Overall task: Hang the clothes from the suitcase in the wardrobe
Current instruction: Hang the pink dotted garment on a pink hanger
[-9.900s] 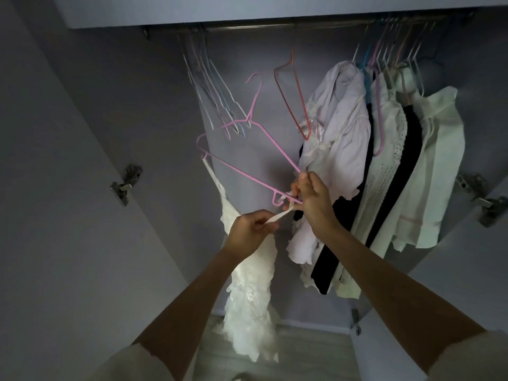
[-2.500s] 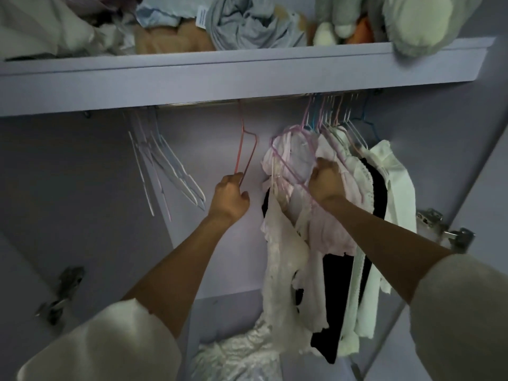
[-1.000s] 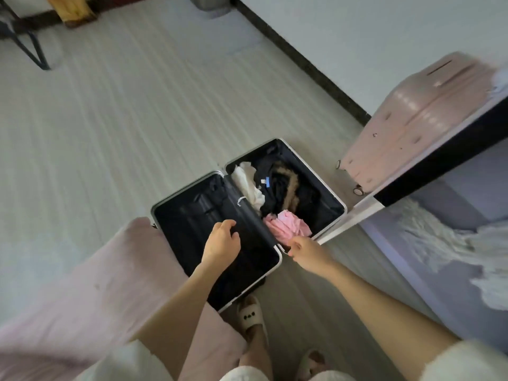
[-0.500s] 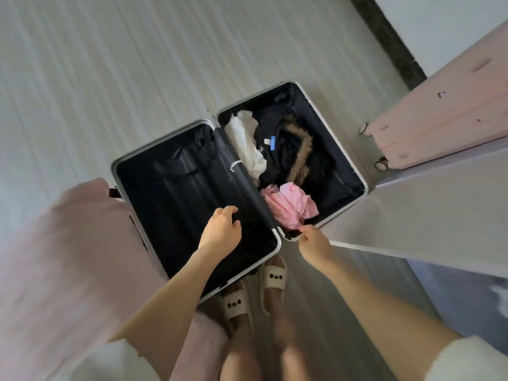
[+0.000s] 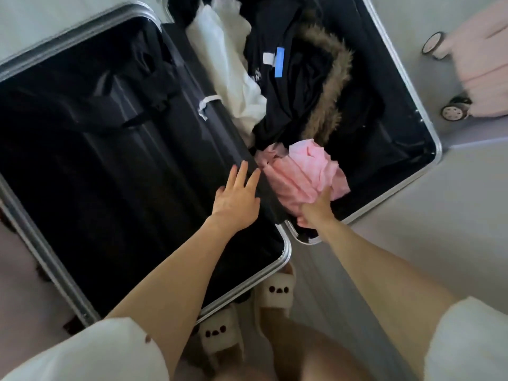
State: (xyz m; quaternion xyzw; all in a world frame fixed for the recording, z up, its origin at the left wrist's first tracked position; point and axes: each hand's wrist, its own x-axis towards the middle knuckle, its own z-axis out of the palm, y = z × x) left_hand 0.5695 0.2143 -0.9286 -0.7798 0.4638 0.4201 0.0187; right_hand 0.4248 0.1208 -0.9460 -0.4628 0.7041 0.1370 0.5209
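The black hard-shell suitcase with a silver metal rim (image 5: 283, 257) lies fully open on the pale floor, its 2 halves side by side. The left half holds only dark lining and straps; the right half holds the clothes. Largest among them is a black coat with a brown fur trim (image 5: 327, 81), spread across the middle of the right half, a blue label on it. Against the suitcase's central divider lies a crumpled white garment (image 5: 233, 67). Nearest the suitcase's near rim sits a bunched pink garment (image 5: 305, 171).

The right hand (image 5: 316, 209) reaches into the near corner of the right half with its fingers pushed into the pink garment's lower edge; the cloth hides the fingertips, so whether they have closed on it cannot be told. The left hand (image 5: 237, 198) is spread flat, fingers straight and slightly apart, over the divider just left of the pink garment, holding nothing.

Beyond the suitcase's far right corner stands a pale pink wheeled case (image 5: 483, 64). At the near rim, 2 cream slippers with dark dot faces (image 5: 277, 291) touch the floor.
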